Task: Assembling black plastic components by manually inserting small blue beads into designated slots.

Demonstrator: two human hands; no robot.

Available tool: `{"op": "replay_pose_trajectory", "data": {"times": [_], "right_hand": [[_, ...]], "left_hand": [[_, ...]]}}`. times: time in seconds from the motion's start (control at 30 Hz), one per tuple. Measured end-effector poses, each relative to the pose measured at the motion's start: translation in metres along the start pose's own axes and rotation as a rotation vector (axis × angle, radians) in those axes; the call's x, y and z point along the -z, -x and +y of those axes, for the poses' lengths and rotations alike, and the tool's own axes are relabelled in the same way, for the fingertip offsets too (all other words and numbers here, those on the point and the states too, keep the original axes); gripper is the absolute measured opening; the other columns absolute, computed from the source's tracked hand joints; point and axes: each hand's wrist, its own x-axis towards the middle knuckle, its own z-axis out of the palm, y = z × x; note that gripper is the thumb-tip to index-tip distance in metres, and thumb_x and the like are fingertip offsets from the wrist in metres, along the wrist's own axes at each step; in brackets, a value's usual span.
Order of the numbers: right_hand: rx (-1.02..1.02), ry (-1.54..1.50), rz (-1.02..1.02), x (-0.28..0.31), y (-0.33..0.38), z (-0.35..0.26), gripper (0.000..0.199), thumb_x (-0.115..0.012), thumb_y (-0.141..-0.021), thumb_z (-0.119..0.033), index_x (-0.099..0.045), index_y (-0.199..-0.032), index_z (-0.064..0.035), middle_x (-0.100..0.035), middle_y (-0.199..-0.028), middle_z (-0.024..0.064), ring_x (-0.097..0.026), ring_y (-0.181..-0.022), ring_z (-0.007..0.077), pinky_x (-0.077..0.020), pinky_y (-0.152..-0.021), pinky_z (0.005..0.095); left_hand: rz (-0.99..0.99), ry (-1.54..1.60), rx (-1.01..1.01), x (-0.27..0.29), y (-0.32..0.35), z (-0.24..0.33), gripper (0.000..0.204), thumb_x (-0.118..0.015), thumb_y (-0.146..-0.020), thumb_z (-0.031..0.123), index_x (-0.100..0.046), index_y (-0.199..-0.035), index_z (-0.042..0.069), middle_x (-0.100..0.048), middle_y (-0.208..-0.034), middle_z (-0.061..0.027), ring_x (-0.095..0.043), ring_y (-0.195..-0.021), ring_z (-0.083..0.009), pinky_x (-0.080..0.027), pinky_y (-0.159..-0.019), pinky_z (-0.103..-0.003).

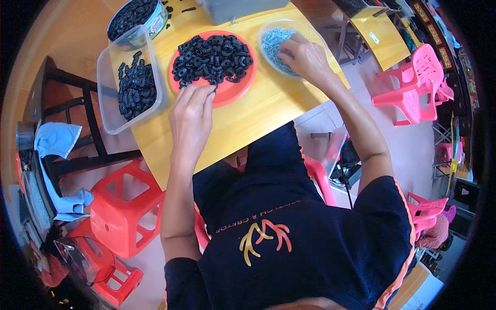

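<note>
A red round plate (227,97) holds a heap of small black plastic parts (212,59). At its near edge is my left hand (191,111), fingers bent and closed around one small black part that barely shows at the fingertips. My right hand (307,58) reaches into a clear plastic bowl (268,26) of tiny shiny silvery pieces (276,45), too small to name. Its fingers are drawn together among them, and whatever is between the fingertips is hidden.
Left of the plate stands a clear rectangular tub (108,103) with more black parts; behind it is a round tin (155,23) of them. A grey bin (232,10) sits at the yellow table's (248,126) far edge. Red stools (121,206) and pink chairs (413,88) stand around.
</note>
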Motion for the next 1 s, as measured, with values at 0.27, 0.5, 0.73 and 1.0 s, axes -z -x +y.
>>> {"op": "replay_pose_trajectory", "data": {"times": [0.27, 0.5, 0.73, 1.0], "right_hand": [[0.057, 0.015, -0.049, 0.0, -0.004, -0.002, 0.013, -0.064, -0.081, -0.02, -0.063, -0.09, -0.0104, -0.061, -0.087, 0.0109, -0.063, -0.079, 0.0324, -0.0496, -0.067, 0.0435], [0.142, -0.147, -0.055, -0.002, -0.009, 0.001, 0.013, -0.063, -0.081, -0.016, -0.062, -0.093, -0.0103, -0.064, -0.09, 0.0097, -0.062, -0.082, 0.031, -0.0498, -0.067, 0.0415], [0.044, -0.351, -0.035, -0.009, -0.007, 0.017, 0.024, -0.064, -0.083, -0.013, -0.066, -0.108, -0.0133, -0.065, -0.087, 0.0078, -0.062, -0.076, 0.0234, -0.0501, -0.07, 0.0344], [-0.422, -1.097, -0.247, 0.017, -0.007, 0.021, 0.025, -0.06, -0.093, -0.018, -0.063, -0.111, -0.0006, -0.053, -0.072, -0.0014, -0.046, -0.065, 0.0067, -0.0396, -0.059, 0.0232]], "left_hand": [[-0.273, -0.373, -0.038, -0.01, -0.029, -0.014, 0.013, -0.071, -0.076, 0.013, -0.065, -0.083, 0.003, -0.063, -0.082, -0.0118, -0.06, -0.082, -0.0302, -0.048, -0.071, -0.042], [-0.347, -0.258, 0.039, -0.013, -0.034, -0.014, 0.014, -0.069, -0.076, 0.009, -0.06, -0.083, 0.002, -0.063, -0.085, -0.0139, -0.061, -0.084, -0.0323, -0.048, -0.074, -0.043], [-0.174, 0.303, 0.197, -0.015, -0.024, -0.016, 0.02, -0.064, -0.082, 0.001, -0.064, -0.102, 0.001, -0.063, -0.086, -0.0111, -0.062, -0.078, -0.0204, -0.05, -0.072, -0.03], [-0.209, 0.804, 0.451, -0.016, -0.008, 0.003, 0.018, -0.064, -0.087, 0.003, -0.062, -0.105, 0.0, -0.062, -0.092, -0.0033, -0.058, -0.083, -0.0085, -0.047, -0.075, -0.022]]}}
